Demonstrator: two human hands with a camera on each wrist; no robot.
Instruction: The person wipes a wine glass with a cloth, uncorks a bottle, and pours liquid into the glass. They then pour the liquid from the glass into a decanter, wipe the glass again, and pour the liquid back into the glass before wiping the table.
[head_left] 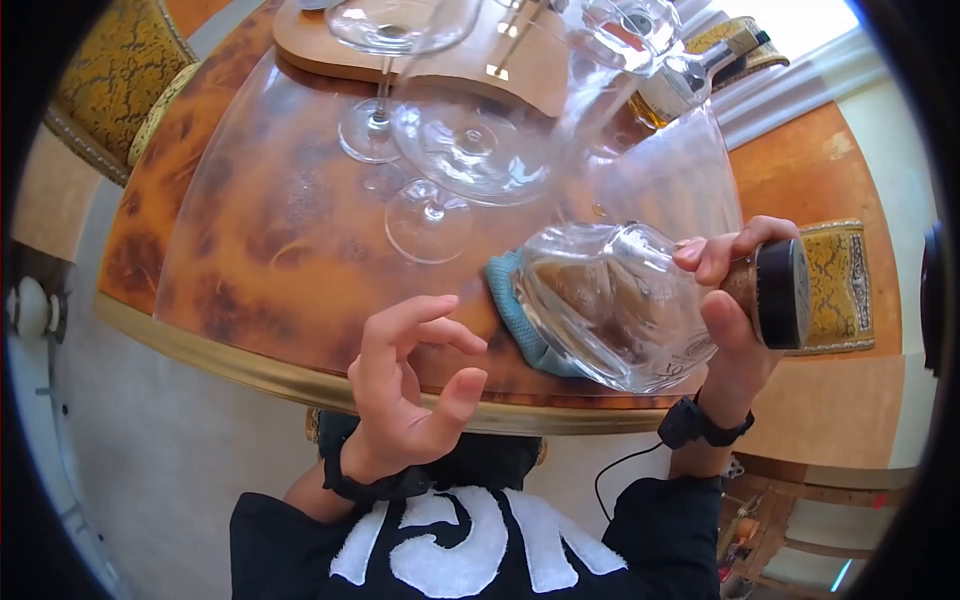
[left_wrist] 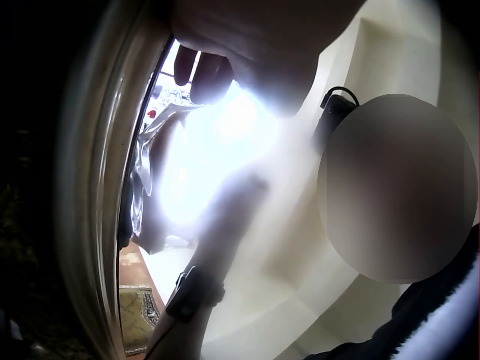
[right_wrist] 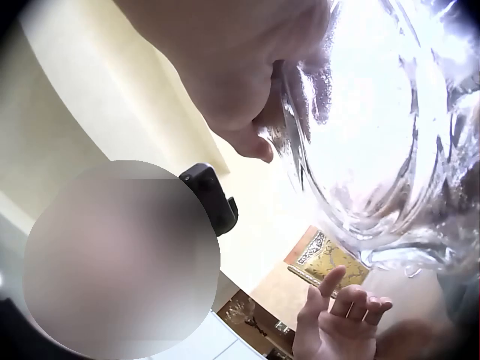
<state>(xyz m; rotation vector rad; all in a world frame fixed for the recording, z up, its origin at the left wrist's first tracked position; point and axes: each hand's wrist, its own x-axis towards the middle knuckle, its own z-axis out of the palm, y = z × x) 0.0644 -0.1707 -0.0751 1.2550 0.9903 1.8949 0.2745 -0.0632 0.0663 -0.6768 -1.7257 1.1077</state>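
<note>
Sideways, the glass bottle points its cap rightward, right fingers gripping its neck, left fingers half-curled, empty.

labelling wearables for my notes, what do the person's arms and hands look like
The left hand and right hand are ungloved. Black fabric sleeves stop short of the two black wrist straps; a thin black cable runs from the right one.
</note>
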